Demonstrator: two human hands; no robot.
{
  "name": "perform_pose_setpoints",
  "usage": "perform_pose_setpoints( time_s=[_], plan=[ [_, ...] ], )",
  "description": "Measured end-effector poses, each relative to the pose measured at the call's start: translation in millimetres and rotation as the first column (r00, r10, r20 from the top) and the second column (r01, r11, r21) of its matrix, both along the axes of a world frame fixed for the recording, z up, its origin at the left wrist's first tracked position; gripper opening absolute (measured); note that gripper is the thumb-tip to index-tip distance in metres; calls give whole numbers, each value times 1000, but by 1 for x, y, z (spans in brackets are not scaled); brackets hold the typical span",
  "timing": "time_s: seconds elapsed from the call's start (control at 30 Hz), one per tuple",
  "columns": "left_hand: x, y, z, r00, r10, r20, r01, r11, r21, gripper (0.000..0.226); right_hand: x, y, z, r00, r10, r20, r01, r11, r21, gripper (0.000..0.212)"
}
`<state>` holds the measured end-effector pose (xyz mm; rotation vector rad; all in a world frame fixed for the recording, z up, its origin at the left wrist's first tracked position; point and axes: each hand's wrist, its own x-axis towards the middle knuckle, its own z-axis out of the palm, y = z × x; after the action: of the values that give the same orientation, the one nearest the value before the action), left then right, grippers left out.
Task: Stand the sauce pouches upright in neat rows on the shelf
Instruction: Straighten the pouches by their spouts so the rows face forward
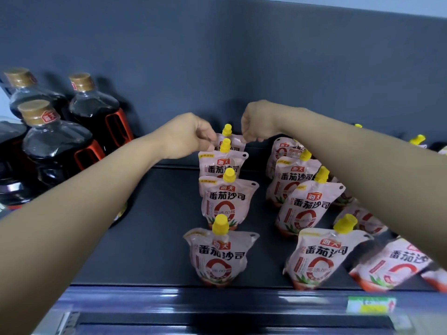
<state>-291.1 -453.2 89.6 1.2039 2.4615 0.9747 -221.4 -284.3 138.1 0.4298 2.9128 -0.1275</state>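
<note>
Head view of a dark shelf [157, 238] stocked with pink, yellow-capped sauce pouches. Both hands reached to the back of the left row [226, 204]; the left hand [191, 135] and the right hand [257, 123] each pinched an upper corner of the rearmost pouch [233, 140], fingers curled down onto it, one hand on either side of its cap; that pouch stood upright near the back panel, directly behind three other upright pouches in single file, labels facing forward. The middle row [302, 209], just to the right, held four upright pouches that leaned slightly rightward; further right, more pouches [396, 264] were partly hidden beneath the right forearm, the nearest one tilted and blurred, so their order could not be told. Dark bottles [55, 146] with gold caps stood at the left end of the shelf, well apart from the left row; a green-and-yellow price label [371, 305] sat on the front rail.
</note>
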Motion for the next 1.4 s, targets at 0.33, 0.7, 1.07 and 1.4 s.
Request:
perform_pose_setpoints(
  time_s=[0.33,0.7,1.07,1.4],
  plan=[
    [56,-53,37,981,-164,105,176,977,-122,35,39,-32,-5,940,182,288,-109,961,-253,24],
    [102,-79,-5,937,-178,300,264,924,-278,21,52,-58,-35,966,232,115,-235,972,13,39],
    [117,-66,-18,980,-172,101,193,945,-262,20,68,-63,-27,964,218,155,-227,973,47,38],
    [117,-69,-23,978,-186,95,201,962,-183,24,89,-54,-4,991,131,12,-131,989,72,48]
  ],
)
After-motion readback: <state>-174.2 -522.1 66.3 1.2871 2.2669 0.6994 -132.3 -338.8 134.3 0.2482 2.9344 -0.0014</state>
